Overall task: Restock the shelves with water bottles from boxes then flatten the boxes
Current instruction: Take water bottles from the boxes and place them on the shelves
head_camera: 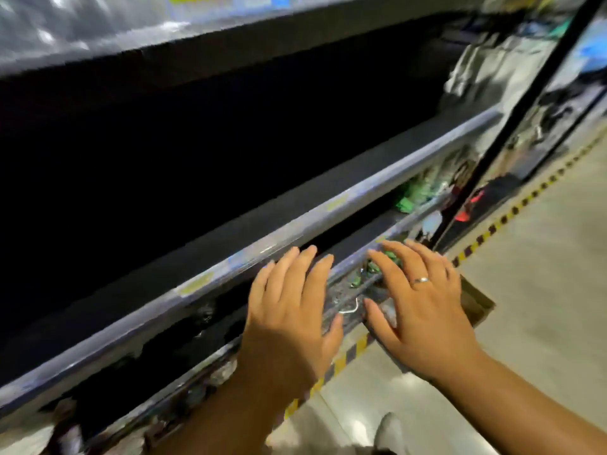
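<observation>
A dark shelf (295,221) with a grey front rail runs diagonally across the view, and its deep interior looks black and bare. My left hand (289,310) hovers flat, fingers apart, just below that rail. My right hand (423,303), wearing a ring, is spread open beside it over the lower shelf edge. Under my right hand sit water bottles with green caps (371,269). A brown cardboard box (476,303) shows past my right hand on the floor. Neither hand holds anything.
More green-capped bottles (410,198) stand further right on the lower shelf. A black upright post (512,126) divides the shelving. Yellow-and-black floor tape (512,211) runs along the shelf base beside pale floor. Wrapped goods (82,24) fill the top shelf. A shoe toe (389,431) shows below.
</observation>
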